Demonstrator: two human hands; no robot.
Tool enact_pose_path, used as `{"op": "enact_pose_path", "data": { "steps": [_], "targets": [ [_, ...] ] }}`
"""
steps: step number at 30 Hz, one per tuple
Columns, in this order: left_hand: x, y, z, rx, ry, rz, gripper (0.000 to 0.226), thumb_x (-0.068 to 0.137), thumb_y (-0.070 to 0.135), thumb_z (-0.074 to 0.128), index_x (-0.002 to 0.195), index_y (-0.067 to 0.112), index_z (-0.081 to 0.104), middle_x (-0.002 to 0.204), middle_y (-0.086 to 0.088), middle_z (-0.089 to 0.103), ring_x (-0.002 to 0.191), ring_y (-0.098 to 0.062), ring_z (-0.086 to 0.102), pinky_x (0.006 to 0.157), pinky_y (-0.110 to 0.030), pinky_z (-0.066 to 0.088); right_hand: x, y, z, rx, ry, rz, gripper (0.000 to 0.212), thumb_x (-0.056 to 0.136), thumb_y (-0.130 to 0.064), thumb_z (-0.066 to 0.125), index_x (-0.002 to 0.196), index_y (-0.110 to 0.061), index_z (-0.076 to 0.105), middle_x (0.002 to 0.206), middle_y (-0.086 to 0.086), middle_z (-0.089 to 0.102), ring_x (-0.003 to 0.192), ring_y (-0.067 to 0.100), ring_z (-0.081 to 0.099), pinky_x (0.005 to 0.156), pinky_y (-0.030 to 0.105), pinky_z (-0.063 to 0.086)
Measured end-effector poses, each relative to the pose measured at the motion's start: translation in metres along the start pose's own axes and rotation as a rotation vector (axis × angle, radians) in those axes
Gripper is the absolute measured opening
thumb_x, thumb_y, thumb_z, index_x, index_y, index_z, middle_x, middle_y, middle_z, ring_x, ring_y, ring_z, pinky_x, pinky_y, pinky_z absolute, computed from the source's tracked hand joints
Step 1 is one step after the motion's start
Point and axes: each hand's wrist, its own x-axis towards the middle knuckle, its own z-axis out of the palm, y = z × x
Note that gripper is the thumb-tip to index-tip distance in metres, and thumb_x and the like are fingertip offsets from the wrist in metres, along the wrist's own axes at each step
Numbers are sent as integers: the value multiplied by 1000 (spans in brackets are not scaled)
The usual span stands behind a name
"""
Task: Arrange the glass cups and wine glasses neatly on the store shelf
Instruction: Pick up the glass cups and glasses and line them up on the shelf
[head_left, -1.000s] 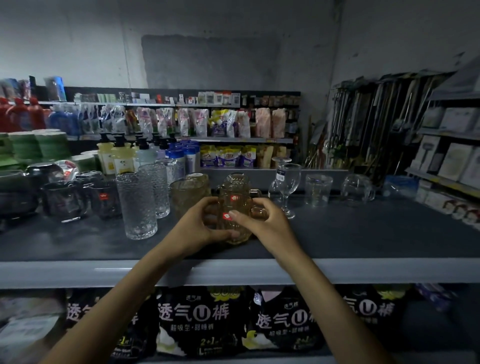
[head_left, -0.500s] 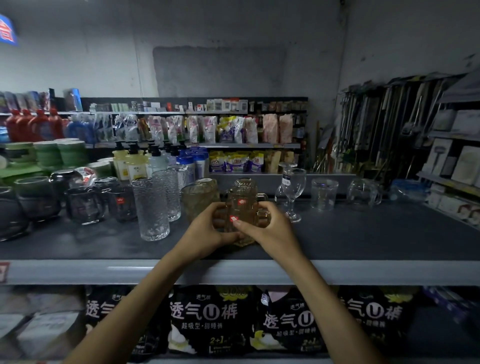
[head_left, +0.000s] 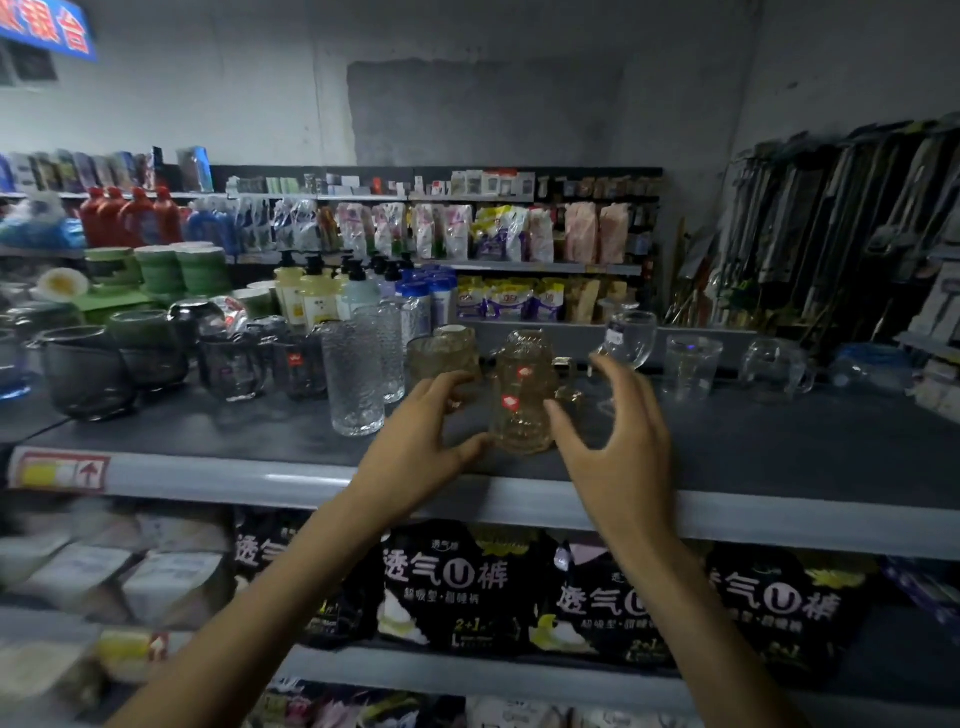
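**A:** Standing where, exactly, was the amber mug stack (head_left: 521, 400)?

**B:** Upright on the dark shelf (head_left: 779, 452), near its front edge, handles turned right, a red sticker on each mug.

**A:** And the hands?

**B:** The left hand (head_left: 415, 447) sat just left of it, grip spread, thumb low by the base. Whether it touched the glass I couldn't tell. The right hand (head_left: 618, 441) hung just right of it, grip spread wide too, holding nothing.

**A:** What stood around it?

**B:** An amber tumbler (head_left: 441, 353) just behind and left, partly behind the left fingers. Further left were clear textured tumblers (head_left: 353, 379), then dark glass mugs (head_left: 234, 364). Behind the right hand was a wine glass (head_left: 626, 340), then a clear cup (head_left: 691, 364) and a clear handled mug (head_left: 774, 364), each apart from the next.

**A:** Beyond that?

**B:** Pump bottles (head_left: 311, 296) stood at the back, and black packets (head_left: 452, 582) lay on the level below.
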Motion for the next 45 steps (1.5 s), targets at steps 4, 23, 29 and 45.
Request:
{"op": "enact_pose_path", "data": {
  "steps": [4, 23, 29, 45],
  "targets": [
    [-72, 1, -15, -47, 225, 93, 41, 96, 30, 71, 136, 24, 60, 128, 9, 63, 117, -1, 59, 98, -20, 49, -47, -19, -4, -23, -59, -230, 46, 96, -21, 75, 138, -8, 62, 142, 8, 58, 136, 22, 54, 115, 33, 44],
    [-560, -126, 12, 361, -84, -1055, 47, 96, 44, 60, 139, 23, 61, 131, -1, 63, 115, -26, 62, 96, -37, 51, -410, -3, 109, -166, -1506, -231, 56, 93, -29, 74, 144, -16, 57, 156, 11, 46, 142, 36, 47, 108, 53, 50],
    [-621, -163, -18, 329, -18, -1388, 58, 92, 45, 70, 145, 27, 54, 145, 0, 55, 127, -25, 58, 99, -40, 53, -461, -64, 198, -95, -1723, -249, 59, 92, -28, 77, 146, -15, 57, 152, 11, 51, 135, 35, 53, 104, 47, 52],
    [-698, -310, -161, 426, 215, -1682, 65, 96, 49, 64, 153, 24, 44, 152, -6, 49, 139, -25, 48, 112, -43, 46, -551, -283, 438, 87, -1876, -532, 56, 97, -35, 69, 149, -22, 52, 156, 4, 47, 143, 26, 45, 114, 35, 35]
  ]
}}
